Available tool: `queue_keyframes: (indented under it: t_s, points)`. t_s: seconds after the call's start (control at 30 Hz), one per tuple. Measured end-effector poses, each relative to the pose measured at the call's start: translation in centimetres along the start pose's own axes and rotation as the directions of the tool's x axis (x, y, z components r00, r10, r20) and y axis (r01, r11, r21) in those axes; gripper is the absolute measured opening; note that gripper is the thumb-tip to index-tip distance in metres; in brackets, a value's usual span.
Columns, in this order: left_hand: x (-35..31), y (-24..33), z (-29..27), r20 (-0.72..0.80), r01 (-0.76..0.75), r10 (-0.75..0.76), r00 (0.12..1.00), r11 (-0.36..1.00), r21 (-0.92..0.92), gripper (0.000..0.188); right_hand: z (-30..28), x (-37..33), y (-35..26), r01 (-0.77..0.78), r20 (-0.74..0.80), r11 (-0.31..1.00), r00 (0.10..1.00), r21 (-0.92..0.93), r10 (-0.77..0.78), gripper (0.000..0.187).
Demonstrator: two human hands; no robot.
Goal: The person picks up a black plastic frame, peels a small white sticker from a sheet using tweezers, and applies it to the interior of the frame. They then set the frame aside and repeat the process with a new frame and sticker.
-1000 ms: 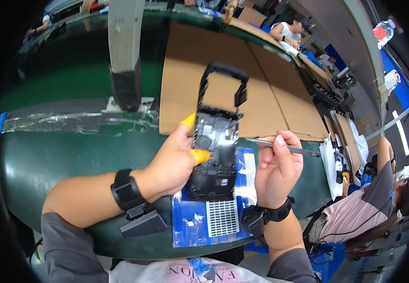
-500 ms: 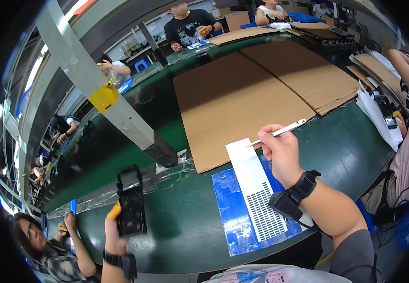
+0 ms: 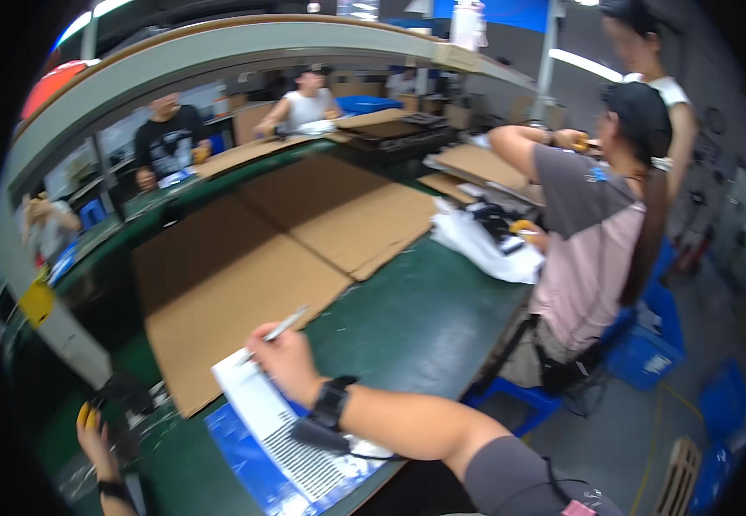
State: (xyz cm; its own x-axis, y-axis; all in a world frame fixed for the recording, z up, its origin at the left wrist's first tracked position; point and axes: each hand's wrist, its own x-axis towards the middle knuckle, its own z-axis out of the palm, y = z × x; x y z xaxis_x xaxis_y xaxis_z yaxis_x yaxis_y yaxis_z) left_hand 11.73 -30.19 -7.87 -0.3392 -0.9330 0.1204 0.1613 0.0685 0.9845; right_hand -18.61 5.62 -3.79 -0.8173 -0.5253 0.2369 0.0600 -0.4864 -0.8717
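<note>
My right hand (image 3: 285, 357) is closed in a pinch around slim white tweezers (image 3: 288, 320). The tips point at the far end of a white label sheet (image 3: 248, 387), whose near half carries rows of small black labels (image 3: 308, 456). That sheet lies on a blue board (image 3: 239, 451) partly wrapped in clear tape. At the lower left, my left hand (image 3: 93, 440), with yellow covers on its fingertips, is blurred. Beside its fingers is a dark smeared shape, the black plastic frame (image 3: 126, 440), hard to make out against the dark green table.
Large cardboard sheets (image 3: 244, 258) cover the middle of the green table (image 3: 381, 310). A grey post (image 3: 63, 327) stands at left. On the right, a person (image 3: 596, 206) works by white wrapping (image 3: 485, 249) and black parts. Blue bins (image 3: 648, 344) stand on the floor. Others work across the table.
The view has swung to the right, so the table and both hands appear farther left. My right hand keeps the tweezers at the sheet's far end. My left hand is now near the picture's lower-left rim.
</note>
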Motion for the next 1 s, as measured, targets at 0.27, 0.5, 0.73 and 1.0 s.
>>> queue_keyframes:
  t_s: [0.27, 0.5, 0.73, 1.0]
  points:
    - [-12.8, 3.4, 5.0, 0.443, 0.227, -0.150, 0.884, 0.966, -0.125, 0.034, 0.1, 0.2, -1.1, -0.090, 0.048, 0.995, 0.995, 0.036, 0.088, 0.008]
    - [-14.9, 5.6, 8.6, 0.399, 0.212, -0.211, 0.893, 0.976, 0.042, 0.028, -0.3, 0.2, -0.8, -0.122, 0.027, 0.991, 0.992, -0.047, 0.123, 0.008]
    - [-16.0, 6.3, 9.1, 0.419, 0.188, -0.195, 0.887, 0.980, 0.059, 0.028, 0.0, -0.2, -1.5, -0.183, -0.006, 0.983, 0.983, -0.033, 0.183, 0.008]
    - [-15.7, 7.1, 9.5, 0.486, 0.217, -0.255, 0.836, 0.967, 0.134, 0.024, -0.3, -0.2, -2.1, -0.235, 0.021, 0.971, 0.971, -0.049, 0.236, 0.009]
